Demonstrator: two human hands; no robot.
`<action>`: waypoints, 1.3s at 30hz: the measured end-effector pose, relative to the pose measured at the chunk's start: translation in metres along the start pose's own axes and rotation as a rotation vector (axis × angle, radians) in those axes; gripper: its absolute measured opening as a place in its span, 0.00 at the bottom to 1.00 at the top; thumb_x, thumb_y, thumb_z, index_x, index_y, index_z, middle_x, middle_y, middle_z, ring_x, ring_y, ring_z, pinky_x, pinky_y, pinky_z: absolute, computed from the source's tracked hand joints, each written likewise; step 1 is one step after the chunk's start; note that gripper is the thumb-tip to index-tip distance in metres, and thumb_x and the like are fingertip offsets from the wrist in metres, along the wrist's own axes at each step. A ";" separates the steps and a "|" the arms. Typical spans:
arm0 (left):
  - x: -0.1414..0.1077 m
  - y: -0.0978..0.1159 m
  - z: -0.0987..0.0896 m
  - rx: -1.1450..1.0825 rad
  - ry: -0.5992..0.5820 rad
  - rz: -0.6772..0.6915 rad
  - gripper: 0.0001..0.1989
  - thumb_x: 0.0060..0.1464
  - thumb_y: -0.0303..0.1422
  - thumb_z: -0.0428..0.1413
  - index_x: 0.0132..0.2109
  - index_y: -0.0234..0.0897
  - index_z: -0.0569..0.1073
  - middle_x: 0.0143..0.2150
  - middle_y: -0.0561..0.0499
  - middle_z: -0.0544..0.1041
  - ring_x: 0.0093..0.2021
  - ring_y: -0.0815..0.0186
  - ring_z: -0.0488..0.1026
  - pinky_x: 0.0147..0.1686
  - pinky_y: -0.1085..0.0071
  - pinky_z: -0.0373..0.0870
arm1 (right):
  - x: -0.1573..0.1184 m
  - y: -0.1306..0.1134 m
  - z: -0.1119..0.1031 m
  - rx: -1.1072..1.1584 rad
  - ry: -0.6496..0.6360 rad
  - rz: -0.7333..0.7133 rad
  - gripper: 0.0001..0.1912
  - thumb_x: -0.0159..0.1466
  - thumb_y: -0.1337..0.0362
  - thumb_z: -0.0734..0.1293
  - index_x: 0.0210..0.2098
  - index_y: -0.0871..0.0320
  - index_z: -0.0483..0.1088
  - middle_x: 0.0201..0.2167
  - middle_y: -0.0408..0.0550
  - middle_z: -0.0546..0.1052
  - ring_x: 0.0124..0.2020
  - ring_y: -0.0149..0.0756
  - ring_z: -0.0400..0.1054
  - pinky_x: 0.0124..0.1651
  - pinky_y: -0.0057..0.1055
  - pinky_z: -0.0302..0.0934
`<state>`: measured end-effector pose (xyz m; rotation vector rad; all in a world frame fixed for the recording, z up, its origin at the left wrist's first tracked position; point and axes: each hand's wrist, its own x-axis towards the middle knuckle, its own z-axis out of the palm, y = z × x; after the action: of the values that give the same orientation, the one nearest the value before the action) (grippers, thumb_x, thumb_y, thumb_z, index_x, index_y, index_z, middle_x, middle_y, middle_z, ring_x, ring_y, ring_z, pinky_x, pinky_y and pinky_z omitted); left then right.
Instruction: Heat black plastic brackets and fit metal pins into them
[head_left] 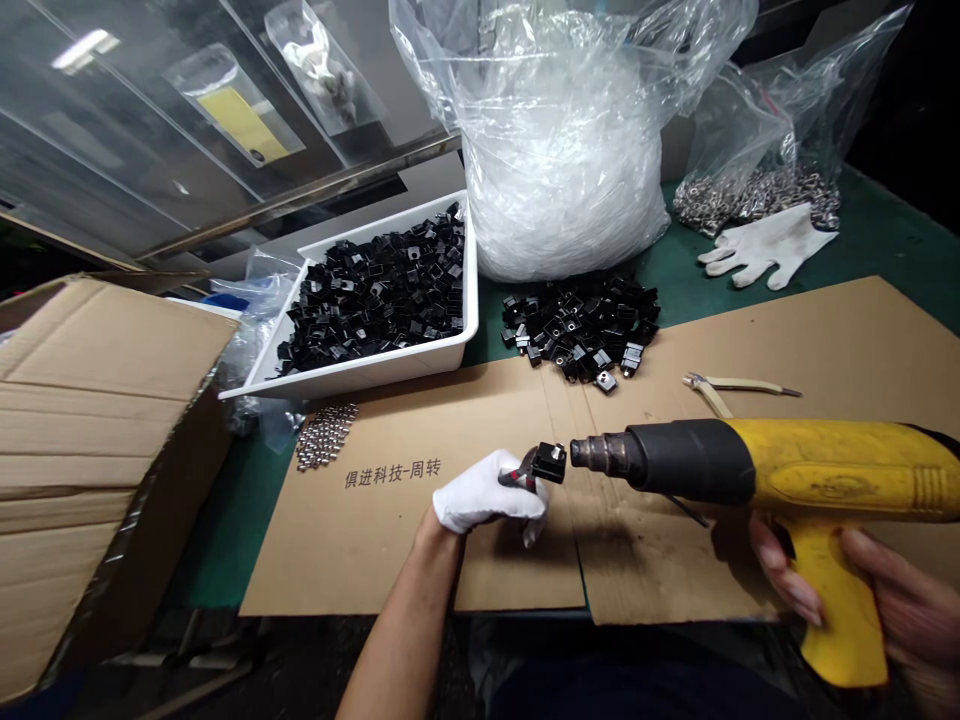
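Black clip (550,463) in pliers (521,477), left hand (484,492) clenched, right hand (907,600) gripping heat gun (690,458)

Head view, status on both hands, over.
Left white-gloved hand: red-handled pliers gripping black plastic clip. Right bare hand: yellow-and-black heat gun, nozzle facing clip. Nothing between them.

Free cardboard (337,545) between the gloved left hand (487,495) and white tray (390,368); heat gun nozzle (600,452) blocking rightward.

Pliers (517,478) mostly hidden inside the white-gloved left hand (487,495)
The yellow heat gun (825,470) and right hand (885,590) run off the right edge; the small black part (550,463) is too small to identify.
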<state>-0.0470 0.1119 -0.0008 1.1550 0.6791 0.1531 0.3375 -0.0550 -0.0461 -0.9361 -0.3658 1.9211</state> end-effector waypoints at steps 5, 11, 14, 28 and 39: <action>0.000 0.000 -0.001 -0.012 -0.015 0.006 0.17 0.53 0.41 0.66 0.28 0.29 0.81 0.26 0.43 0.80 0.26 0.64 0.74 0.28 0.71 0.64 | 0.000 0.000 0.003 0.003 0.014 -0.007 0.18 0.65 0.51 0.68 0.46 0.56 0.78 0.37 0.59 0.77 0.26 0.39 0.68 0.29 0.35 0.69; 0.000 -0.001 0.000 0.002 -0.009 0.020 0.16 0.54 0.40 0.64 0.28 0.29 0.80 0.25 0.43 0.79 0.26 0.64 0.73 0.29 0.70 0.64 | -0.002 -0.001 0.007 0.009 0.041 -0.003 0.18 0.63 0.51 0.69 0.45 0.57 0.78 0.36 0.59 0.77 0.25 0.38 0.68 0.29 0.34 0.69; -0.002 -0.001 0.012 0.062 0.155 0.037 0.17 0.58 0.40 0.60 0.27 0.31 0.76 0.25 0.46 0.77 0.27 0.66 0.71 0.30 0.70 0.63 | -0.002 0.000 0.006 0.023 0.036 -0.011 0.18 0.65 0.51 0.67 0.46 0.56 0.78 0.36 0.58 0.77 0.26 0.39 0.68 0.30 0.35 0.69; 0.012 -0.009 0.060 0.710 0.969 0.170 0.15 0.67 0.39 0.52 0.33 0.38 0.67 0.28 0.55 0.69 0.28 0.70 0.63 0.32 0.72 0.61 | 0.001 0.003 -0.014 0.016 -0.034 -0.014 0.22 0.65 0.47 0.63 0.45 0.57 0.77 0.38 0.57 0.74 0.27 0.40 0.66 0.30 0.37 0.69; 0.013 -0.019 0.055 0.862 1.016 0.220 0.12 0.66 0.36 0.53 0.33 0.38 0.67 0.29 0.53 0.71 0.27 0.69 0.65 0.32 0.72 0.62 | -0.001 0.000 -0.002 0.039 0.031 -0.010 0.19 0.65 0.49 0.64 0.47 0.53 0.76 0.38 0.58 0.75 0.26 0.39 0.66 0.30 0.36 0.68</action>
<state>-0.0093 0.0661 -0.0103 1.9905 1.6046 0.7138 0.3393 -0.0564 -0.0468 -0.9358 -0.3131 1.8956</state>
